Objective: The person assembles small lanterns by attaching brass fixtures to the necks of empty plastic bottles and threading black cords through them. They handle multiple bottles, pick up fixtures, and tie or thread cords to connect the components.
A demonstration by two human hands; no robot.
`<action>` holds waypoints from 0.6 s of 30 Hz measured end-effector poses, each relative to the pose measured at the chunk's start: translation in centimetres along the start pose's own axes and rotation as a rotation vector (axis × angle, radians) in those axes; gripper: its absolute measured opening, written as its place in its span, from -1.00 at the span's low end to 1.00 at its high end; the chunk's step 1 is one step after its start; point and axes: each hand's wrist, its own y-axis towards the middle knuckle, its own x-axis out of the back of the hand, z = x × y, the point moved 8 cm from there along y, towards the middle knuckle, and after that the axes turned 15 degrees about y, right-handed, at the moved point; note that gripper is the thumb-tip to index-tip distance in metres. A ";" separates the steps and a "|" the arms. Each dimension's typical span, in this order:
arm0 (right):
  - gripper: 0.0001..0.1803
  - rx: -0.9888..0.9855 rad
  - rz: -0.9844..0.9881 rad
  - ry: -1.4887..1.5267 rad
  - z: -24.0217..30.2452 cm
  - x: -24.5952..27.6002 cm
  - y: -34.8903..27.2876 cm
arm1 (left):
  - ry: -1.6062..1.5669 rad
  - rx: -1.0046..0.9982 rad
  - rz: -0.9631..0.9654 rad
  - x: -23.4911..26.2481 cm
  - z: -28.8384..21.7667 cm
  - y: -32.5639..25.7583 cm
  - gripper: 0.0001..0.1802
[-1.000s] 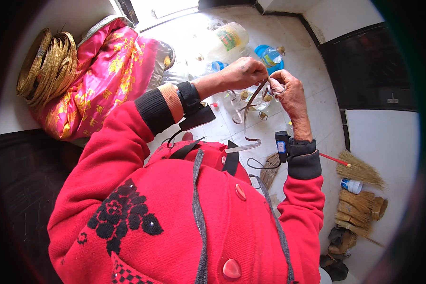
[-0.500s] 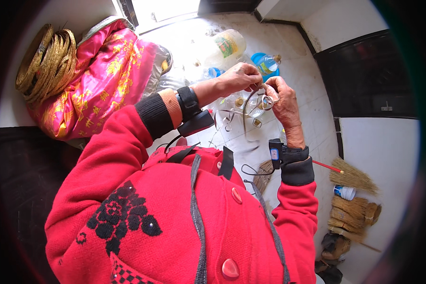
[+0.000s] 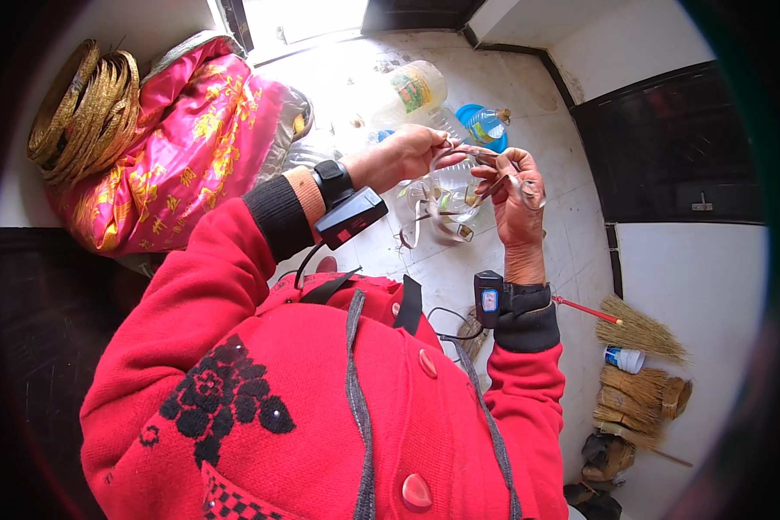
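Observation:
In front of my chest, both hands hold a thin, pale brownish strip stretched between them. My left hand pinches one part of it between closed fingers. My right hand is closed on the other part, fingers bent upward, and a shiny curl of strip loops beside its thumb side. A loose length dangles in a curve below the left hand. Beneath the hands, several clear plastic bottles lie on the pale floor, partly hidden. What the strip is made of cannot be told.
A big clear jug and a blue basin with a bottle are beyond my hands. At left, a coil of golden woven band rests on a pink patterned cloth bundle. Brooms and a white-blue cup lie along the right wall.
My hands have moved apart, pulling the strip out between them. The left hand has shifted left and slightly down; the right has turned, its fingers now curled toward the left.

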 end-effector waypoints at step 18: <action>-0.86 0.018 -0.136 0.266 -0.8 6.6 0.1 | -0.162 -0.152 0.021 5.1 -6.2 0.3 -0.87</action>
